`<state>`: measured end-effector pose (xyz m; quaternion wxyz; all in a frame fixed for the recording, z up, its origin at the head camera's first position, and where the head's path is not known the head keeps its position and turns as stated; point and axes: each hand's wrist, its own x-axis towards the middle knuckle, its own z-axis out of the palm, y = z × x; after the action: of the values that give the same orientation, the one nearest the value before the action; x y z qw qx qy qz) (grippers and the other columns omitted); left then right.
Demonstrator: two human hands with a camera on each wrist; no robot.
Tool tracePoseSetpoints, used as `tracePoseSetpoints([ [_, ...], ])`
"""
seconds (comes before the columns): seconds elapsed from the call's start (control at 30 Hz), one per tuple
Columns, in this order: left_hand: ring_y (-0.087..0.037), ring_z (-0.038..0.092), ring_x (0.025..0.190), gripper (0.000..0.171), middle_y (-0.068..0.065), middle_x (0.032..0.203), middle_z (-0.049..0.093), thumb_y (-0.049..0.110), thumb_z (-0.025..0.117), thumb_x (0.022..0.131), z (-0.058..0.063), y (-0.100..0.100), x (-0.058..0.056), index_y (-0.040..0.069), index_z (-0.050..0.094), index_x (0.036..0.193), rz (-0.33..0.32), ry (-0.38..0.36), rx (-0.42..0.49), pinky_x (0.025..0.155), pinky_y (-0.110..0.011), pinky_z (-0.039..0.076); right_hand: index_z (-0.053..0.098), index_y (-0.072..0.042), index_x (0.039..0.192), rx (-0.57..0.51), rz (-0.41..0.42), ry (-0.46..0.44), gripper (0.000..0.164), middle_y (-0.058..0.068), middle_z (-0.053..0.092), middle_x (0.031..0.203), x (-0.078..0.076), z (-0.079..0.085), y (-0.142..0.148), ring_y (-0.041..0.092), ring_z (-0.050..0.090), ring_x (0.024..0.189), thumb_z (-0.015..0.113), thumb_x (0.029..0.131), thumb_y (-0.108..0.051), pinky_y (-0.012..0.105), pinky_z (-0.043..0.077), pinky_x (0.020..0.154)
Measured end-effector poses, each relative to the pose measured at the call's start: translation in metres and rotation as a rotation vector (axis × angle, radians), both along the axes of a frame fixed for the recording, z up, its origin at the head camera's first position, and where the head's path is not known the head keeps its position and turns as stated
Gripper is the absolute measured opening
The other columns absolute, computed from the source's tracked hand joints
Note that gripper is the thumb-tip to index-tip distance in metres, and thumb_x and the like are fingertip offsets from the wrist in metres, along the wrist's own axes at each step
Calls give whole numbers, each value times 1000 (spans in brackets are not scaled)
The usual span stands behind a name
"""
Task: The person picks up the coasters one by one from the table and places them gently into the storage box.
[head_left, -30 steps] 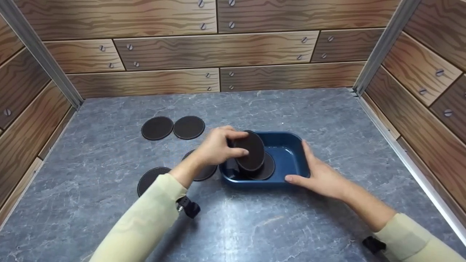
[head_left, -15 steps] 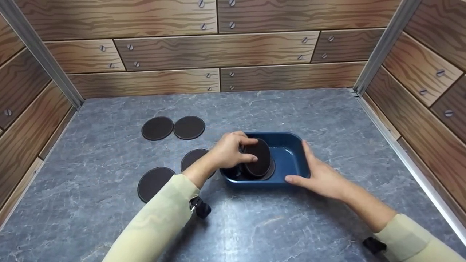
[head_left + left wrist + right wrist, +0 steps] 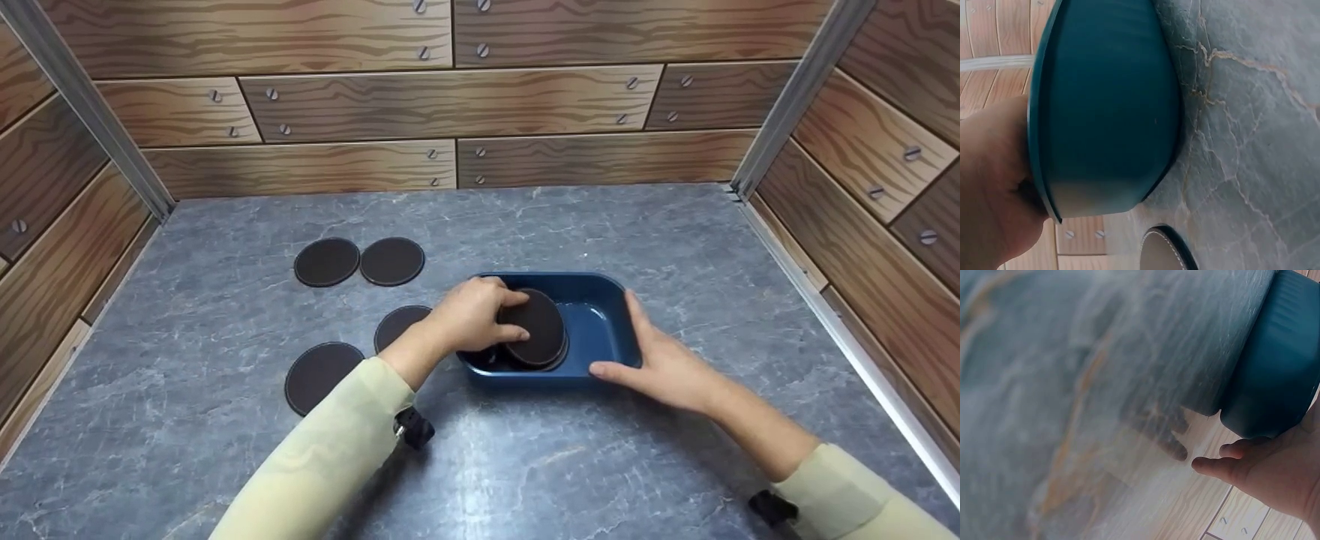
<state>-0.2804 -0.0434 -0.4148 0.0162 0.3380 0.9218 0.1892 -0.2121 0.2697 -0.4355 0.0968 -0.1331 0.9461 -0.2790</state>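
Note:
In the head view, my left hand reaches over the left wall of a blue rectangular dish. Thumb and fingers hold the left side of a round dark brown coaster, which lies almost flat over another coaster inside. Only a thin edge of that lower coaster shows. My right hand grips the dish's front right corner, thumb at the front rim and fingers along the right side. The left wrist view has the dish's outer wall hiding the left fingertips. Some right fingers extend beside the dish in the right wrist view.
Two coasters lie side by side at the back left of the grey marbled table. Nearer, one coaster lies by the left sleeve and another is partly behind the left forearm. Wood-patterned walls enclose the table.
My left hand has moved right and down into the dish with the coaster, which has gone from tilted to nearly flat over the lower one. The right hand has stayed on the dish.

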Motion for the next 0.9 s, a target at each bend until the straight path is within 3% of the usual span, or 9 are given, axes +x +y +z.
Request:
tracePoseSetpoints([
  [0.13,-31,66,124,52,-14,134,70,42,79,96,7,-4,1,12,73,138,-18,41,15,106,-46,51,-13,-7,169,2,-6,2,128,37,14,168,-1,-1,1,56,29,150,70,93,-68,69,26,119],
  [0.3,-33,66,126,47,-16,134,71,36,77,99,18,-27,-5,6,74,135,4,80,186,110,-46,49,-12,-6,169,-6,1,20,128,37,14,169,-3,-1,1,56,29,150,71,93,-68,69,26,119],
  [0.4,-33,67,123,44,-17,131,72,31,78,99,25,-53,-14,4,74,132,79,91,314,109,-46,50,-12,-5,168,-11,11,33,128,37,14,168,-4,0,1,57,29,149,71,93,-66,69,26,119],
  [0.6,-31,67,123,42,-17,130,73,25,80,97,33,-122,-39,2,74,131,317,49,560,106,-44,52,-12,-7,169,-10,12,42,127,39,18,166,-2,0,2,58,33,147,72,93,-65,70,29,118],
  [0.73,-34,66,124,45,-20,130,72,23,79,98,30,-167,-50,0,71,135,457,21,636,104,-46,53,-12,-7,169,-17,13,35,127,40,20,165,0,-1,3,57,33,147,72,93,-66,70,28,118],
  [0.9,-37,62,130,50,-23,135,69,24,78,99,17,-209,-60,-2,66,140,566,-35,671,114,-46,45,-12,-8,169,-18,3,26,128,39,18,166,-1,-2,4,57,33,147,71,92,-68,70,28,118],
])
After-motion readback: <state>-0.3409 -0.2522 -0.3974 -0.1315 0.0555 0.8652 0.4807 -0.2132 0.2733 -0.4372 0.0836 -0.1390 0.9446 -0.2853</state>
